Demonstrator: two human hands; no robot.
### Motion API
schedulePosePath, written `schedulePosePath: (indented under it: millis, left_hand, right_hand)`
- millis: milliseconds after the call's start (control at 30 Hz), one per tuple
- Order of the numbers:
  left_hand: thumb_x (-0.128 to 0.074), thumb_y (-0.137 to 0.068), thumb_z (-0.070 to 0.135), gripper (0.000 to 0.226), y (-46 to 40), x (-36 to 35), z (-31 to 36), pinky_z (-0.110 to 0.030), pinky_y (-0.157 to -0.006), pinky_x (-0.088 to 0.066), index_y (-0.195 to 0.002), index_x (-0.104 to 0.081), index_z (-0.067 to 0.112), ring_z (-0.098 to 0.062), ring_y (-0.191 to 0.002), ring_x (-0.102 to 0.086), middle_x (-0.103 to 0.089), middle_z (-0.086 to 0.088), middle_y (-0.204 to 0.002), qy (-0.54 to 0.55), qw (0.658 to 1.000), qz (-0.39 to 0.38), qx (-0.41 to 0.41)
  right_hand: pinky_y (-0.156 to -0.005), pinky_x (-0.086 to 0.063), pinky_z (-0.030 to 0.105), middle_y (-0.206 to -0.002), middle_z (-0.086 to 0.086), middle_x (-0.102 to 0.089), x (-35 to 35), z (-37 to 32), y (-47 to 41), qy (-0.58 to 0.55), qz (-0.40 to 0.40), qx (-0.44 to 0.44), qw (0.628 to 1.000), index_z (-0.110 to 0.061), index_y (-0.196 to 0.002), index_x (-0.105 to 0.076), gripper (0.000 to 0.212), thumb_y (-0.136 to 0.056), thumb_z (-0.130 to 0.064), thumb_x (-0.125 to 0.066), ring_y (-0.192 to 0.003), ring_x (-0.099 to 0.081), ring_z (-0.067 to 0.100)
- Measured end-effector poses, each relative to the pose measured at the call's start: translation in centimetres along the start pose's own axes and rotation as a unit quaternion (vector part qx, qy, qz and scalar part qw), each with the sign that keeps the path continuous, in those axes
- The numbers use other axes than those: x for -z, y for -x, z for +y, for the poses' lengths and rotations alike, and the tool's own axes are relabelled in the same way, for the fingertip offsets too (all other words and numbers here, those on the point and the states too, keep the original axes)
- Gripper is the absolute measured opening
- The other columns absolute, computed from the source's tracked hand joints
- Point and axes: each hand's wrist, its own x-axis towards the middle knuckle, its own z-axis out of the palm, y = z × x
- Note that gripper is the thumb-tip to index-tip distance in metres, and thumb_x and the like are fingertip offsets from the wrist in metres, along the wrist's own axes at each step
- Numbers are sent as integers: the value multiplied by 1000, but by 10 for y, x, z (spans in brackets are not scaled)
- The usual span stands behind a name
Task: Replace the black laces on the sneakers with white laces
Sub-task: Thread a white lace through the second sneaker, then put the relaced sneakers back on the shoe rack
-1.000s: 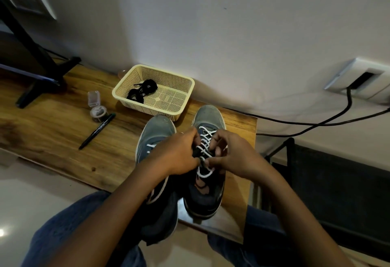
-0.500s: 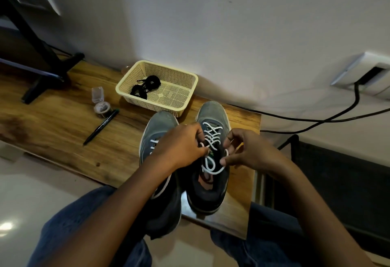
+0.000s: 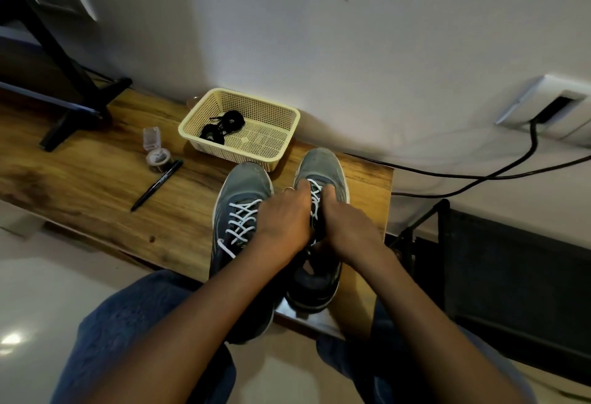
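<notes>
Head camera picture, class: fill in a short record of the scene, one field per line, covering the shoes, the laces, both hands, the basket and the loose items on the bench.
Surface: wooden bench against a wall
Left sneaker: laced with white laces, not touched
Right sneaker: white lace showing between the hands
Left hand: on the right sneaker's lacing
Right hand: on the same sneaker, other side
Basket: cream mesh, holds black laces
Loose items: black pen, tape roll, small clear box
</notes>
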Motion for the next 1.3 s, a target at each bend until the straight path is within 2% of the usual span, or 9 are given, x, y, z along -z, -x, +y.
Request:
schedulePosePath:
  millis: [233,367,500,633,800,900,1100,1200,1300]
  left_hand:
    - [-52,-94,15,32,9,-10,5,-40,-76,-49,-124,-39,11,-33,-102,-63,-62,-13,-112,6,997,75,23]
    - [-65,-88,25,43,27,-6,9,-38,-80,-48,-121,-38,16,-28,-106,-60,-55,-10,-117,71,994,80,34]
    - [-65,-87,33,48,75,-2,8,-32,-96,-43,-128,-43,20,-20,-117,-49,-48,-3,-129,119,981,150,23]
    - [-71,-80,34,48,125,-16,0,-42,-103,-38,-123,-55,19,-23,-121,-49,-53,-4,-129,98,967,224,64]
    - [-71,-80,38,53,160,-30,-15,-39,-106,-27,-127,-53,22,-20,-126,-45,-57,3,-128,90,972,181,119]
    - [-76,-76,34,51,168,-36,-22,-43,-106,-28,-122,-60,20,-21,-125,-48,-64,3,-122,73,978,156,115]
    - [-58,-92,27,51,177,-24,-23,-38,-118,-6,-139,-41,25,-9,-143,-20,-45,8,-142,53,989,101,97]
    - [-63,-88,17,47,185,-26,-25,-32,-116,-18,-132,-49,24,-12,-136,-34,-50,5,-136,87,988,99,80]
    - [-66,-83,11,45,188,-31,-27,-25,-98,-41,-124,-55,25,-16,-117,-51,-55,3,-125,132,984,92,78]
  right_hand:
    - [-61,-38,36,-105,11,-63,-26,-9,2,26,151,-24,988,-13,-133,-24,44,-96,-11,-47,-88,-65,32]
    - [-64,-48,38,-111,10,-59,-33,-2,12,-82,173,-8,982,-15,-129,-28,50,-89,-17,-59,-89,-64,30]
    - [-83,-50,41,-121,9,-52,-30,10,35,-205,138,-12,969,-16,-126,-36,64,-77,-29,-75,-107,-56,28]
    - [-83,-41,29,-118,3,-46,-39,7,71,-230,212,-7,950,-17,-120,-44,42,-88,-35,-64,-108,-47,20]
    - [-92,-39,34,-125,-6,-45,-61,-13,110,-171,202,51,963,-25,-125,-51,51,-87,-56,-36,-118,-40,16]
    - [-102,-33,40,-143,-10,-37,-73,-25,119,-122,175,46,976,-27,-141,-36,56,-90,-45,-49,-133,-30,15]
    - [-98,-35,43,-131,0,-39,-73,-32,123,-93,175,-16,980,-23,-131,-44,52,-86,-43,-62,-125,-31,24]
    - [-99,-35,45,-130,3,-35,-82,-32,127,-67,164,-19,984,-21,-127,-46,46,-86,-35,-64,-124,-28,25]
    - [-100,-34,47,-135,3,-34,-91,-29,129,-74,180,-31,980,-23,-123,-47,41,-86,-18,-64,-130,-24,28]
